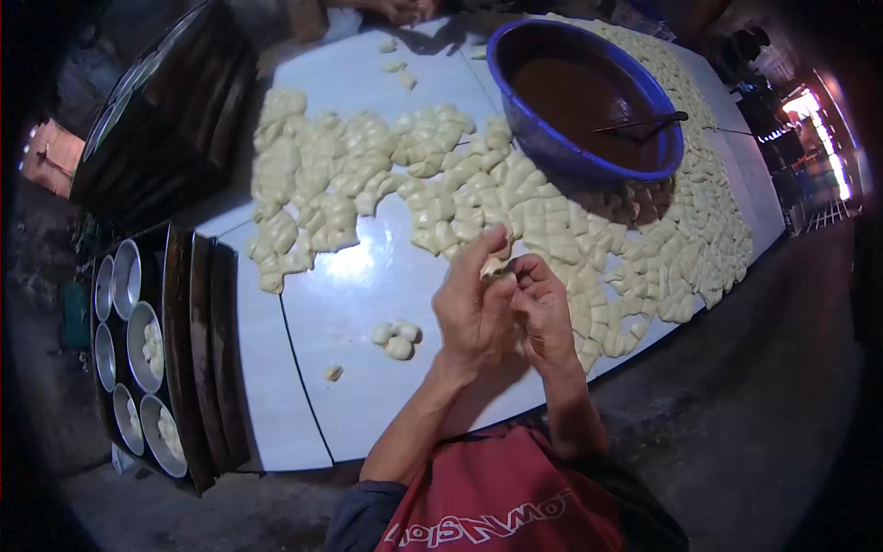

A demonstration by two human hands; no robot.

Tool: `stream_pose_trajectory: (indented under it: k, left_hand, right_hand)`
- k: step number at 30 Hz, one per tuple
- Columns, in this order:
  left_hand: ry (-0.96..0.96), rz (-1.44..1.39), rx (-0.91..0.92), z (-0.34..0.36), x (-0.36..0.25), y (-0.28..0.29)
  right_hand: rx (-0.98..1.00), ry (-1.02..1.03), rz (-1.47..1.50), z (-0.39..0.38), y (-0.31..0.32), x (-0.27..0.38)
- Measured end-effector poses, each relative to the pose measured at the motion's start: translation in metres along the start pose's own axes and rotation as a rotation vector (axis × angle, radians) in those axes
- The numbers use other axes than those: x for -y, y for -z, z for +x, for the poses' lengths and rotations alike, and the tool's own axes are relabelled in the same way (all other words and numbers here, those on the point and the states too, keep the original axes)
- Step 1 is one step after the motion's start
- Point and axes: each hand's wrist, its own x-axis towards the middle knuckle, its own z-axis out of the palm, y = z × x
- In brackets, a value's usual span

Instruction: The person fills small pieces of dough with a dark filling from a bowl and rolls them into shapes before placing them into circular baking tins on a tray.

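My left hand and my right hand meet over the white table, their fingers pinched around a small pale dough piece; my fingers partly hide it. Behind them spreads a broad bed of cut dough pieces. Left of my left hand lie several smooth dough balls in a cluster and one small lump. Up at the right, a blue bowl holds brown filling with a spoon resting in it.
Round metal pans, some with dough balls inside, sit in a dark tray at the table's left edge. Dark stacked trays stand behind them. Another person's hands show at the top. A bright opening is at the far right.
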Motion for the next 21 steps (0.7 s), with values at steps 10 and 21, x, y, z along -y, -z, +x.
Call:
stream_pose_trajectory:
  k: [10,21]
  left_hand:
    - [0.47,-0.786,0.039,-0.006,0.04,-0.098]
    - [0.824,-0.252,0.275,-0.002,0.06,-0.044]
  right_hand:
    - [-0.019,-0.062,0.186,0.06,0.068,0.051]
    - [0.289,-0.047,-1.439,0.25,0.173,0.105]
